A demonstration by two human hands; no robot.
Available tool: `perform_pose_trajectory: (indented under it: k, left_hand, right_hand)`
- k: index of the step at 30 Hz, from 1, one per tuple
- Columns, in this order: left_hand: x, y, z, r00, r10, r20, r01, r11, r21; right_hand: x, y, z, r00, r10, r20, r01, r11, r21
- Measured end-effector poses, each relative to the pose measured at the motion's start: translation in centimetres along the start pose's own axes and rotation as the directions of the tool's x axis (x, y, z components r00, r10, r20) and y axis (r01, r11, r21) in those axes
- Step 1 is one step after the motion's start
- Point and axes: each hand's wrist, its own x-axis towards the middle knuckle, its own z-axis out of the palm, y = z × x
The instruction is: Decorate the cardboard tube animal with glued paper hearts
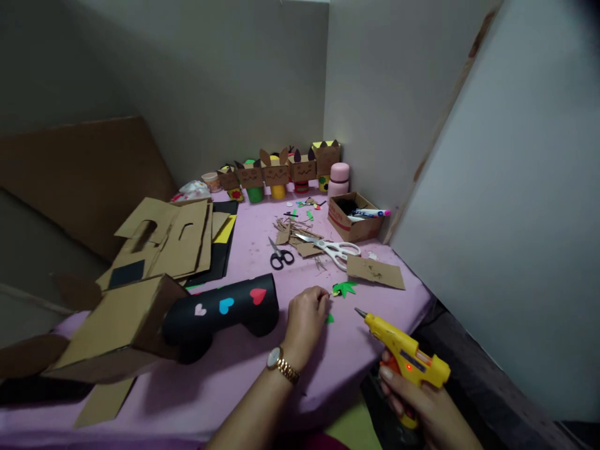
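My right hand [412, 400] is wrapped round a yellow hot glue gun [405, 351], its nozzle pointing up and left over the pink table cover [262, 375]. My left hand [305, 317], with a gold watch on the wrist, rests on the cover with fingers curled at a small green paper piece [330, 318]. A green paper leaf [344, 288] lies just beyond its fingertips. Left of that hand lies a black tube with three paper hearts [225, 309], joined to a brown cardboard box [122, 328].
Black-handled scissors [280, 256] and white-handled scissors [335, 250] lie mid-table among cardboard scraps. An open small box with a marker [354, 215] and a pink bottle [338, 179] stand at the back right beside a row of cardboard figures [281, 170]. Flat cardboard sheets [173, 237] lie left.
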Motion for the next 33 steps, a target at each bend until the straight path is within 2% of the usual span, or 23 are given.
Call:
perform_pose_trajectory:
  k: [6,13,16,21,24,30,33]
  left_hand:
    - [-2.5,0.1,-1.1,1.000,-0.010,-0.004,0.009,0.992,-0.129]
    - [-4.0,0.1,-1.9,0.979,-0.108,0.175,0.147,0.964,-0.224]
    - [-4.5,-0.1,-1.7,0.974,-0.093,0.204,0.128,0.978,-0.163]
    - [-5.2,-0.5,-1.6,0.981,-0.033,0.190,0.028,0.999,0.028]
    - [-5.5,-0.7,-1.6,0.987,-0.025,0.159,0.016,0.998,0.055]
    - [-6.7,-2.1,-2.3,0.999,0.052,0.011,-0.052,0.997,0.057]
    - [-7.4,-2.9,-2.6,0.999,0.045,-0.025,-0.045,0.999,0.024]
  right_hand:
    - [0.1,-0.1,-0.1,1.000,-0.021,-0.008,0.021,0.999,-0.035]
    - [1.2,-1.3,0.2,0.996,-0.051,-0.068,0.048,0.998,-0.048]
    - [1.8,-1.2,0.1,0.996,-0.052,-0.070,0.047,0.997,-0.067]
    - [2.6,-0.8,0.0,0.998,-0.026,-0.055,0.021,0.996,-0.092]
    - [3.2,-0.8,0.0,0.999,-0.003,-0.042,-0.003,0.992,-0.128]
    - [4.3,-1.0,-0.4,0.996,0.065,0.056,-0.051,0.973,-0.223]
    - [4.4,-1.2,-0.3,0.994,0.107,0.031,-0.098,0.972,-0.212]
